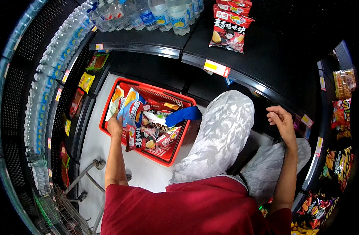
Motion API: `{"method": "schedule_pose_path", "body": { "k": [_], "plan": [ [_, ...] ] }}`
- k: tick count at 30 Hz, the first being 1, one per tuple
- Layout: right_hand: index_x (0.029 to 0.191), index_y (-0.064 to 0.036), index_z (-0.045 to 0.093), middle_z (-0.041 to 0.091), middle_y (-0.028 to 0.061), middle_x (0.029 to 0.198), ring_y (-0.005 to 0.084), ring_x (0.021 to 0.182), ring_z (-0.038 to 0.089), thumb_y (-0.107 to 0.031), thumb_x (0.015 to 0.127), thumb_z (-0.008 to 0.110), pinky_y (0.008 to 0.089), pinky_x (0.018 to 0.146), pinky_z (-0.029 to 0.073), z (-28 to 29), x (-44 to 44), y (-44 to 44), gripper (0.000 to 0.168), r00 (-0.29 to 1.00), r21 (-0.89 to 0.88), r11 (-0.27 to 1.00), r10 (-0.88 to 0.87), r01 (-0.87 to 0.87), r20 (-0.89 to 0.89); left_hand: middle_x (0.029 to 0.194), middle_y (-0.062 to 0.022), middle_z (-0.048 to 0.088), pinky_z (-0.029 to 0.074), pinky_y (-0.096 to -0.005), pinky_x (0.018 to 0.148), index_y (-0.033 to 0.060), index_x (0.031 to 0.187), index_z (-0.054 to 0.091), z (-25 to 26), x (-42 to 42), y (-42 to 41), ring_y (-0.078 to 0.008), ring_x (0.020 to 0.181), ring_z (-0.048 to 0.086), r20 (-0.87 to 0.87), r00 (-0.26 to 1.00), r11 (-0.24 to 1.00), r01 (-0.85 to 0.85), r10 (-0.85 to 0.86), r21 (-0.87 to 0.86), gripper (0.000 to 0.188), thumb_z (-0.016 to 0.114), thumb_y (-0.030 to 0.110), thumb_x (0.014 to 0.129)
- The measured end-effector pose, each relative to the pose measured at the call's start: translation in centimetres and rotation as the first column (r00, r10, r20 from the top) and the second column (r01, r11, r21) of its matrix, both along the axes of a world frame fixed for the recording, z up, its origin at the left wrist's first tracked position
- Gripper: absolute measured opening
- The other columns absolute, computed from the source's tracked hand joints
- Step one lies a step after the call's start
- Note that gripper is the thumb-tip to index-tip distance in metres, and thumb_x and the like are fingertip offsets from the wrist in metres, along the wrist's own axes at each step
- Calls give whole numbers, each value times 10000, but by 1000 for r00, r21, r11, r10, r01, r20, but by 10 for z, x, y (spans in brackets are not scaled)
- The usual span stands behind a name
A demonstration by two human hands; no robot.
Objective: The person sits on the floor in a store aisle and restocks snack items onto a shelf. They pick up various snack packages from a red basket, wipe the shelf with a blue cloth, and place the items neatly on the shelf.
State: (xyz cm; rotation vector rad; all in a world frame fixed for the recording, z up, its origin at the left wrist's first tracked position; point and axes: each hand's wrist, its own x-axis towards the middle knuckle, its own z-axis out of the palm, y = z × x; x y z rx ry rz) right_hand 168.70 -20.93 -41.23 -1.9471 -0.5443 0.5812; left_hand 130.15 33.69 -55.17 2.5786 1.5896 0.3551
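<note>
My left hand point(114, 125) reaches over the near left side of a red plastic shopping basket point(150, 160) on the floor. Its fingers grip the lower edge of a blue snack bag point(131, 107), which stands tilted inside. A pale green and yellow bag point(114, 101) leans beside it, partly behind my hand. Several red snack bags point(167, 137) and a white one point(156, 119) fill the rest of the basket. My right hand point(282, 120) hovers above my right knee, near the shelf edge, with loosely bent fingers and nothing in it.
A blue strap or handle point(183, 115) lies over the basket's right rim. The black shelf point(156, 42) carries water bottles point(160, 16) and red snack bags point(230, 29). Packaged snacks point(341, 113) line the right shelving. A metal cart point(85, 173) stands at lower left.
</note>
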Motion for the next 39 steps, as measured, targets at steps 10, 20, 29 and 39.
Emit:
{"method": "schedule_pose_path", "body": {
  "k": [10, 20, 29, 39],
  "plan": [
    [1095, -26, 660, 645, 29, 913, 92, 803, 587, -148, 968, 572, 245, 711, 496, 2, -4, -3, 197, 1000, 33, 999, 20, -21, 17, 752, -196, 653, 490, -424, 683, 47, 941, 691, 89, 5, -14, -344, 726, 655, 162, 986, 1000, 22, -23, 7, 273, 600, 304, 925],
    [1124, -43, 664, 646, 21, 933, 94, 817, 589, -149, 939, 622, 249, 713, 498, 26, -11, 3, 218, 995, 132, 989, -81, 73, 56, 792, -145, 647, 483, -334, 680, 10, 973, 662, 288, 47, -84, -217, 709, 619, 231, 924, 934, 241, -304, 264, 196, 621, 198, 936],
    [1337, -105, 539, 622, 96, 1157, 176, 1047, 587, -227, 699, 869, 310, 808, 524, 67, -7, 11, 728, 958, 360, 926, 9, -117, 286, 776, 44, 522, 334, -196, 607, -27, 917, 649, 390, 154, -170, -35, 713, 426, 503, 601, 770, 588, -621, 248, 161, 617, 126, 957],
    [1486, -67, 300, 514, 232, 1350, 338, 1277, 491, -287, 612, 904, 425, 1065, 406, 90, 19, -44, 1085, 922, 298, 948, -10, -115, 386, 727, 1, 584, 416, -227, 612, -22, 920, 673, 404, 330, -311, -52, 686, 513, 431, 114, 281, 894, -895, 349, 161, 632, 133, 937]
  ]
}}
